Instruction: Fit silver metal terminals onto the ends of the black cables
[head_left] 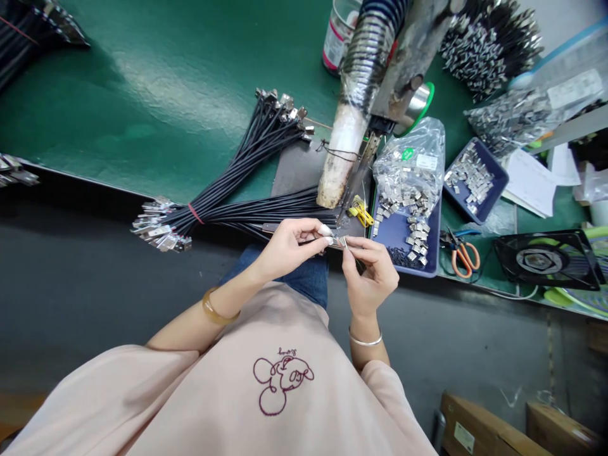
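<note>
My left hand [297, 246] is closed in a pinch at the table's front edge, with white coverings on its fingertips. What it pinches is too small to make out. Facing it, the thumb and fingers of my right hand [369, 273] are closed on a thin silvery piece [345, 243]. The fingertips of both hands nearly meet. Just behind my left hand runs a bundle of black cables [228, 190] with metal connectors at the ends, tied by a red band [194, 213]. Beside my right hand stands a blue tray [431, 253] of small metal shells [418, 237].
Over the hands hangs a soldering iron [361, 168] beside a wrapped extraction hose [339, 149]. Yellow clips [361, 212] lie behind. Rightward are orange-handled pliers [465, 258], a smaller tray [498, 190] of metal parts, and a black fan [546, 259]. Cardboard boxes [484, 430] stand on the floor.
</note>
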Available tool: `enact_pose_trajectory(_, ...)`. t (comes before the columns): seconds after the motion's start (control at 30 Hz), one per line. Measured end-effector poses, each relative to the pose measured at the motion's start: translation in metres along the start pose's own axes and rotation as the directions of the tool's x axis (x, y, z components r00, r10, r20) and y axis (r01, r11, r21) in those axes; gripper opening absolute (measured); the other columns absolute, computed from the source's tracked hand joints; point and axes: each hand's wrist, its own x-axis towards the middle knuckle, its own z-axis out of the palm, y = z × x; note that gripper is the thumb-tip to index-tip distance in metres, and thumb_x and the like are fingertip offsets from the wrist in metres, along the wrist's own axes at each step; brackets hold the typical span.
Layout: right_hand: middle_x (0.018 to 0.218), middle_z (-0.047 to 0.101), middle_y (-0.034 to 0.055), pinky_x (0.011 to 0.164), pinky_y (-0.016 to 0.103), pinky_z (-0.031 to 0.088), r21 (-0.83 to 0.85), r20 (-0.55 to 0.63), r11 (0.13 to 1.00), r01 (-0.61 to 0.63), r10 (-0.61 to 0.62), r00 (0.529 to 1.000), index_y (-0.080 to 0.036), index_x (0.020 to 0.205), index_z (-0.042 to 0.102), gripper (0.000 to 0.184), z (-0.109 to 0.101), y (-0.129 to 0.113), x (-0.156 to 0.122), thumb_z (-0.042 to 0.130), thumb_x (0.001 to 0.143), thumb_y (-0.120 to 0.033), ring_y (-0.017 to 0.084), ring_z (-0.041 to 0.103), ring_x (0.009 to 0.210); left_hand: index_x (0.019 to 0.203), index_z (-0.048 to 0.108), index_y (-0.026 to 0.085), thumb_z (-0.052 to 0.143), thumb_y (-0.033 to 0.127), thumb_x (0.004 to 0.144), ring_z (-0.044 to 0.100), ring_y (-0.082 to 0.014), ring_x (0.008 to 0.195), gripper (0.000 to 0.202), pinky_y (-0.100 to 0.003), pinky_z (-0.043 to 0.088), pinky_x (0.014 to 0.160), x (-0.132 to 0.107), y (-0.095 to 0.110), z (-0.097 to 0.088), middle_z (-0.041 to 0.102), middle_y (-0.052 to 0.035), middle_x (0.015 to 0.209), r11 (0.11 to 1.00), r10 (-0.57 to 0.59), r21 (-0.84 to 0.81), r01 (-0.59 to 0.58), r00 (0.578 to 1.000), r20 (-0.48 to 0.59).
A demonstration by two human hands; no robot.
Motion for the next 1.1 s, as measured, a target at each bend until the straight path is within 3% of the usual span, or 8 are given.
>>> enact_pose_trajectory(0.13,0.097,0.075,0.0017,0.072,0.031,0.063,0.019,-0.032,0.997,-0.078,0.079,0.996,-0.023,0.089,0.070,0.010,0.000,0.000,0.003,0.071,0.085,-0.014,0.016,0.074,0.085,0.075,0.072,0.012,0.075,0.024,0.076,0.062,-0.0107,0.066,0.013,-0.021,0.053,0.068,0.000,-0.003,-0.001,0.070,-0.0034,0.073,1.000,0.013,0.004,-0.013,1.000,-0.003)
enact_pose_trajectory(0.37,0.098,0.076,0.0015,0.078,0.034,0.064,0.012,-0.006,1.000,0.011,-0.010,1.000,-0.024,0.093,0.068,0.013,0.001,0.001,0.001,0.069,0.086,-0.012,0.016,0.075,0.089,0.074,0.075,0.011,0.073,0.022,0.074,0.061,-0.0113,0.065,0.011,-0.021,0.050,0.063,0.001,0.000,0.001,0.071,-0.0039,0.072,1.000,-0.011,-0.006,0.011,1.000,-0.003)
enact_pose_trajectory(0.6,0.104,0.076,0.0047,0.080,0.034,0.064,-0.028,0.039,0.999,-0.033,0.034,0.999,-0.022,0.094,0.065,0.004,0.006,0.011,-0.001,0.063,0.091,-0.019,0.017,0.076,0.093,0.068,0.068,0.012,0.067,0.019,0.072,0.051,-0.0084,0.058,0.008,-0.019,0.042,0.057,0.001,-0.004,0.007,0.061,0.0005,0.063,1.000,-0.017,0.016,0.019,0.995,-0.095)
enact_pose_trajectory(0.83,0.104,0.078,0.0043,0.085,0.037,0.063,-0.186,0.097,0.959,0.215,-0.200,0.975,-0.023,0.091,0.065,0.012,0.009,0.011,0.004,0.064,0.089,-0.012,0.019,0.076,0.096,0.065,0.066,0.013,0.065,0.024,0.075,0.051,-0.0101,0.059,0.015,-0.021,0.043,0.058,0.004,0.002,0.009,0.059,0.0002,0.061,0.997,0.014,0.080,-0.003,0.991,-0.137)
enact_pose_trajectory(1.1,0.106,0.078,0.0045,0.081,0.031,0.063,-0.227,0.094,0.926,0.301,-0.287,0.953,-0.024,0.093,0.061,0.019,0.010,0.015,0.007,0.065,0.085,-0.007,0.017,0.076,0.094,0.068,0.067,0.013,0.064,0.021,0.075,0.050,-0.0094,0.061,0.011,-0.020,0.042,0.058,0.007,-0.002,0.012,0.060,0.0000,0.064,0.996,0.037,0.084,-0.022,0.983,-0.179)
